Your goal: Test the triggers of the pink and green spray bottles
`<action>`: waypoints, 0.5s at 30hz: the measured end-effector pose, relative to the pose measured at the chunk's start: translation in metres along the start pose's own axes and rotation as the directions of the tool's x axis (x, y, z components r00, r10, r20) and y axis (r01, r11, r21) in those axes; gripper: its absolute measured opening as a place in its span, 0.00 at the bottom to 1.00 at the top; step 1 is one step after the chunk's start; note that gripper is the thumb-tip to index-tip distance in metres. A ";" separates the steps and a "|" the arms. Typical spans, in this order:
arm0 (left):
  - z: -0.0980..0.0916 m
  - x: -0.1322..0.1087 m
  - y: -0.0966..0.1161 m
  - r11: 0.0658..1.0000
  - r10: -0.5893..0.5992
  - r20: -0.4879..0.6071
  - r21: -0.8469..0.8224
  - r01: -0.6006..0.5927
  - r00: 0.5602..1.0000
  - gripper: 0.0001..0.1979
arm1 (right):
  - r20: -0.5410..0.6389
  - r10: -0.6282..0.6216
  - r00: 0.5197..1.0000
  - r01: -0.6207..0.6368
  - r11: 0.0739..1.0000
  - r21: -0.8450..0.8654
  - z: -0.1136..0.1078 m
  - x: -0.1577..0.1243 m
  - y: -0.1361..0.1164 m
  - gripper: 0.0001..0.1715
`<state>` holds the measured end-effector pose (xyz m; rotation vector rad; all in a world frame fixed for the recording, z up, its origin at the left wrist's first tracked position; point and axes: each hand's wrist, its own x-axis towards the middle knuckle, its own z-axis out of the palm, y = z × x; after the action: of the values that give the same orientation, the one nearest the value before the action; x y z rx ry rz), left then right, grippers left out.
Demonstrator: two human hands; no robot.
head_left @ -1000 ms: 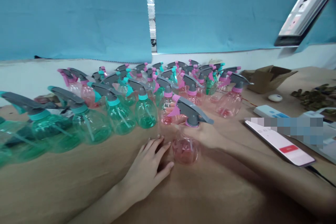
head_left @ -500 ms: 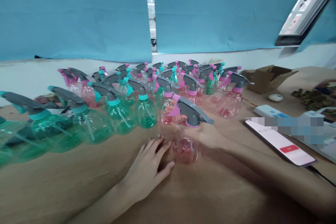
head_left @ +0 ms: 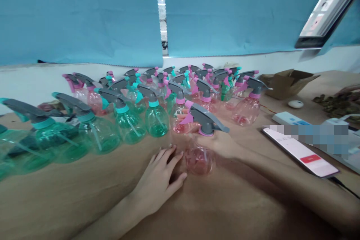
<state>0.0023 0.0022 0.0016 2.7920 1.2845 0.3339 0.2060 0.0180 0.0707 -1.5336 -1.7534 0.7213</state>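
Observation:
A small pink spray bottle (head_left: 199, 159) with a grey and pink trigger head stands on the brown table (head_left: 70, 202) in front of me. My right hand (head_left: 218, 143) is wrapped round its neck just under the trigger head. My left hand (head_left: 160, 182) rests flat on the table beside the bottle's left side, fingers spread, thumb close to the bottle's base. Behind them stand several more spray bottles, green ones (head_left: 156, 118) to the left and pink ones (head_left: 247, 108) further back and to the right.
A phone (head_left: 299, 152) with a red button on its screen lies to the right, next to white devices. A brown cardboard box (head_left: 287, 82) and a small white puck sit at the back right. Blue cloth hangs behind the table.

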 end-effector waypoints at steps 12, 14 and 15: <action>0.000 0.000 0.000 1.000 0.004 -0.003 0.009 -0.004 1.000 0.22 | -0.014 -0.071 0.997 0.072 0.997 0.022 0.000 0.000 0.000 0.10; -0.002 0.000 0.001 1.000 0.006 0.002 0.008 -0.006 1.000 0.22 | -0.015 -0.074 0.997 0.074 0.997 0.015 0.000 0.000 0.000 0.11; -0.002 0.000 0.001 1.000 0.005 0.003 0.008 -0.005 1.000 0.22 | -0.011 -0.072 0.997 0.072 0.997 0.014 0.000 0.000 0.001 0.11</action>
<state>0.0025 0.0013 0.0039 2.8015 1.2811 0.3253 0.2064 0.0182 0.0703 -1.4539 -1.7826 0.6879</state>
